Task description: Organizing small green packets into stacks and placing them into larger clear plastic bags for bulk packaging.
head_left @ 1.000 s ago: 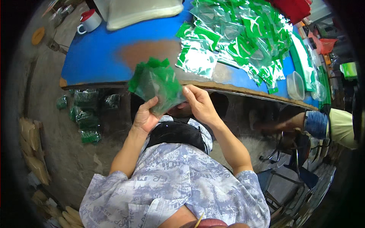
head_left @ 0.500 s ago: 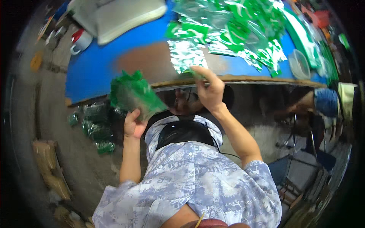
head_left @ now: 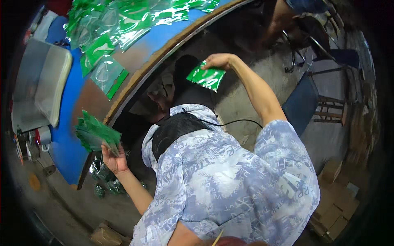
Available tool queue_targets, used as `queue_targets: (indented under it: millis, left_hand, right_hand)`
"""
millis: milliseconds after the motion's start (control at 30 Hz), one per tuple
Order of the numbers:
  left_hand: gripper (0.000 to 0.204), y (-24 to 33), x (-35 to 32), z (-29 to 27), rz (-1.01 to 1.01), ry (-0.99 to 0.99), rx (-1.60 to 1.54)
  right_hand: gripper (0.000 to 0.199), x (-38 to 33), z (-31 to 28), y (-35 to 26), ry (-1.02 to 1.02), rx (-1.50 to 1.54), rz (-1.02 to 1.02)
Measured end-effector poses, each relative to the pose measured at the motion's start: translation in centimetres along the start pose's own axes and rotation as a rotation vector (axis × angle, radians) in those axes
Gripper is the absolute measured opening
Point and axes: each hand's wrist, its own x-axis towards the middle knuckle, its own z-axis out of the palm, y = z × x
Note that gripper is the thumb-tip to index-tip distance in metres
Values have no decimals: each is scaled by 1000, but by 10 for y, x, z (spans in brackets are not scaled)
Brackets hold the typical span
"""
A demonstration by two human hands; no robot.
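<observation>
My left hand [head_left: 116,161] grips a fanned stack of green-and-clear plastic packets [head_left: 96,132] by its near corner, at the table's front edge. Out to the right, past that edge and over the floor, my right hand [head_left: 219,61] pinches a shiny green packet [head_left: 205,77] between thumb and fingers. A loose packet with a clear face and a green strip [head_left: 108,76] lies close to the table edge. Behind it a heap of similar green packets [head_left: 123,20] spreads across the tabletop.
The blue table [head_left: 65,158] has a worn brown patch along its front. On its left are a pale plastic bin [head_left: 39,82] and a red-and-white mug [head_left: 44,137]. Dark green bundles [head_left: 108,180] lie on the floor. A blue chair [head_left: 301,100] and cardboard boxes [head_left: 336,201] stand right.
The view has turned to the right. My right hand has moved from the packets at the table edge out to the right with a green packet. My left hand still holds its stack.
</observation>
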Motion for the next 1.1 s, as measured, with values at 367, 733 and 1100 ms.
queue_targets:
  millis: [367,733,1100]
  left_hand:
    - [41,-7,-16,21,132,262,81]
    - [58,-21,-16,43,222,253,140]
    - [50,-37,-5,47,194,260,267]
  right_hand:
    - [28,39,171,-87,-117,-1322,-215]
    - [46,69,336,-148,691,-1532,-1304]
    - [32,99,271,-250,698,-1213,-1353]
